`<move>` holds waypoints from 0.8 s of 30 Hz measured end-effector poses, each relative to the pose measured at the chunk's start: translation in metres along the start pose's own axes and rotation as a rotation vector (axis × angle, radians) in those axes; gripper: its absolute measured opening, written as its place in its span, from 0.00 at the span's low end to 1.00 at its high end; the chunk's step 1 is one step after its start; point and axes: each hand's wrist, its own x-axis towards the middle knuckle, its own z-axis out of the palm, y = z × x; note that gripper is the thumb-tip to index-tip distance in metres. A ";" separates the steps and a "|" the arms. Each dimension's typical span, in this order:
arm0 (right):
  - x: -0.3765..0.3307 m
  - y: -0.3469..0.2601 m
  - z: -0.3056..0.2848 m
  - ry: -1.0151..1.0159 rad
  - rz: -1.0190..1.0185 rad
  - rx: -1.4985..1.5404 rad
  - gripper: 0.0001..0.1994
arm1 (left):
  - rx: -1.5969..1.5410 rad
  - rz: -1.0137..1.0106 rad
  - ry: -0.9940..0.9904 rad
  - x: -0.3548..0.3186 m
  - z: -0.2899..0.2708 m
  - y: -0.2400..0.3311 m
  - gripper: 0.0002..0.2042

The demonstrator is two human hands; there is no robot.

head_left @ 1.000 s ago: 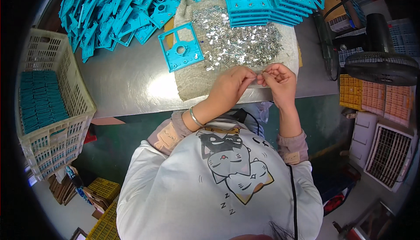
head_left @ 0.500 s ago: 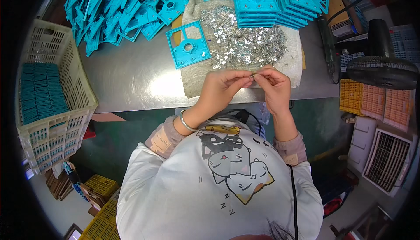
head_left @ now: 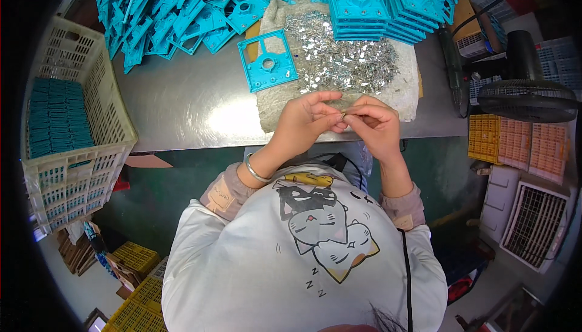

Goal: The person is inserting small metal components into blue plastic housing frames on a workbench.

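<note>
Left hand (head_left: 306,117): raised just above the near counter edge, wrist bent inward, fingers curled; a bangle (head_left: 257,170) is worn on the wrist.
Right hand (head_left: 374,125): held level with the left hand, knuckles up, fingertips turned toward the left hand.
Grip: both grips are narrowed to a pinch, thumb against forefinger, and are closed on one small metal piece (head_left: 343,114) held between the two hands; the fingertips of both hands meet at it.
Small metal piece: located directly between the grips, above the near edge of the cloth mat (head_left: 400,92); its shape cannot be told.
Beyond the grips: a heap of silver metal parts (head_left: 339,59) is spread on the cloth mat, close ahead.
Ahead and left of the grips: one blue plastic frame (head_left: 267,60) lies flat, partly on the mat.
Far ahead: loose blue frames (head_left: 163,17) are piled to the left, stacked blue frames (head_left: 357,5) to the right.
Open room: bare steel counter (head_left: 182,108) is available left of the left hand.
Far left: a white crate (head_left: 91,114) filled with blue parts is set at the counter end.
Far right: a black fan (head_left: 524,89) and yellow crates (head_left: 515,144) are placed.
</note>
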 end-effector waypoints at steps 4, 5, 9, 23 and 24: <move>0.004 0.001 0.003 -0.066 0.055 -0.020 0.03 | 0.125 0.038 0.057 -0.007 -0.007 0.000 0.21; 0.004 0.003 0.005 -0.057 0.077 -0.009 0.03 | 0.308 0.122 0.112 -0.009 -0.008 0.001 0.22; 0.006 0.009 0.008 -0.017 0.057 -0.078 0.02 | 1.145 0.699 0.448 -0.001 -0.044 0.007 0.30; 0.026 -0.011 0.038 0.101 -0.398 -0.639 0.05 | 1.246 0.788 0.377 -0.009 -0.044 0.028 0.37; 0.027 -0.015 0.040 0.070 -0.529 -0.702 0.06 | 1.253 0.806 0.341 -0.011 -0.040 0.031 0.38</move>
